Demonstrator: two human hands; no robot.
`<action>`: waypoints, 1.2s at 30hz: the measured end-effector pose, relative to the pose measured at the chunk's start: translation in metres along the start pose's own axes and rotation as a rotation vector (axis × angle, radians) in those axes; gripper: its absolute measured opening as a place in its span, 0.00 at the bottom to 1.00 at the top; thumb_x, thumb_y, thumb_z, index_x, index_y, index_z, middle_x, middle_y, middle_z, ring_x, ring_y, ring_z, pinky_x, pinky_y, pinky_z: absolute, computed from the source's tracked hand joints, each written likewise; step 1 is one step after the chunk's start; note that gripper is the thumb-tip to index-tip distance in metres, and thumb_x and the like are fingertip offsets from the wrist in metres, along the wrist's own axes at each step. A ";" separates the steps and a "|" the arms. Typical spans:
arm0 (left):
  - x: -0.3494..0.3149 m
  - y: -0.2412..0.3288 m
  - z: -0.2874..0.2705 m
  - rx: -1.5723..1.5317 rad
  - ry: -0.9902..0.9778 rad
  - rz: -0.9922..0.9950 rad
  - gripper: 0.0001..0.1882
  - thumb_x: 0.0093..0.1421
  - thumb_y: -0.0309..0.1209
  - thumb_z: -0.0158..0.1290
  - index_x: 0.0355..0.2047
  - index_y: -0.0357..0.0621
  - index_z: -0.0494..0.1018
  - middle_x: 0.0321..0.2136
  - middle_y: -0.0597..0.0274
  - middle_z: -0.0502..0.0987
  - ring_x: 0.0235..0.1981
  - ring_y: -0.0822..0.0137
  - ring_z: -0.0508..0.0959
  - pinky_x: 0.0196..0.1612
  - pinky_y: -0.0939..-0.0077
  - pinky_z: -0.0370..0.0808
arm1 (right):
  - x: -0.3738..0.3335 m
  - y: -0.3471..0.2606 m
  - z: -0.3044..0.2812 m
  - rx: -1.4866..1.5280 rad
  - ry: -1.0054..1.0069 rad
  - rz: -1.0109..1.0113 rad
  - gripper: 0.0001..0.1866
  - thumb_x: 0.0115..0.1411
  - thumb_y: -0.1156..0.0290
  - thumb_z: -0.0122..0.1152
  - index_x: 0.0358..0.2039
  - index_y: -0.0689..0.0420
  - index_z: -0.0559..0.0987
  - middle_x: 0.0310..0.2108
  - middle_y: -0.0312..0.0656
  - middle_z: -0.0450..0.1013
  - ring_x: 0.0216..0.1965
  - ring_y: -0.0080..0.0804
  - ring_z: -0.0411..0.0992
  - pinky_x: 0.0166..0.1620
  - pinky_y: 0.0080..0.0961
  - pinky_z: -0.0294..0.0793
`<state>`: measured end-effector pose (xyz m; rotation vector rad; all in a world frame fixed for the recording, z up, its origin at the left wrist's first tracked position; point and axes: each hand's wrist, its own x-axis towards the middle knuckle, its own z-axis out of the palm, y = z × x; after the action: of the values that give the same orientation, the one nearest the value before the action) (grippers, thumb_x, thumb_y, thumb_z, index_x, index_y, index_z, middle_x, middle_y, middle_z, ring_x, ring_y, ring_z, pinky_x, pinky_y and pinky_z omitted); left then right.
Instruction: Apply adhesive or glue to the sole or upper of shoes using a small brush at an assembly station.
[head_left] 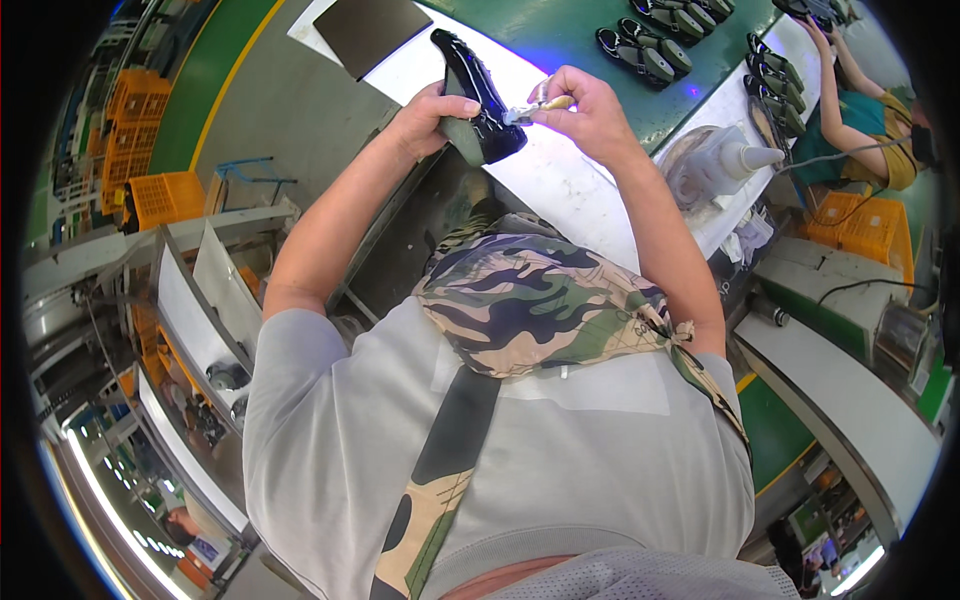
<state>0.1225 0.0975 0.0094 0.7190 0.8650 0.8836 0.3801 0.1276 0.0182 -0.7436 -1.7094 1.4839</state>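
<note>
My left hand [432, 118] is closed around a glossy black shoe [482, 98] with a grey-green sole, held tilted over the near edge of the white worktop [570, 195]. Its narrow end points up and away, its broader end down toward me. In my right hand [590, 115], fingers pinch a small brush [548, 104] with a pale yellowish handle. The brush's whitish tip meets the right side of the shoe near the broad end; the exact contact is too small to make out.
A dark flat board [370, 35] lies at the worktop's far left. Beyond runs a green surface [570, 30] carrying several black shoes [640, 55]. A translucent squeeze bottle [715, 165] stands right of my right forearm. At far right, a co-worker's arms [835, 95] reach up. Orange crates [165, 200] stand left.
</note>
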 end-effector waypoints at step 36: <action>-0.199 0.006 -0.129 0.530 0.986 0.720 0.36 0.37 0.29 0.73 0.48 0.37 0.70 0.38 0.62 0.76 0.42 0.67 0.75 0.53 0.74 0.69 | 0.125 0.013 0.259 0.453 -0.018 0.459 0.12 0.49 0.76 0.72 0.31 0.58 0.77 0.26 0.32 0.73 0.23 0.18 0.66 0.27 0.16 0.64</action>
<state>-0.0619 -0.0512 0.0199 1.0985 1.8122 1.7484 0.0956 0.0875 0.0109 -0.9056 -1.1834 2.1006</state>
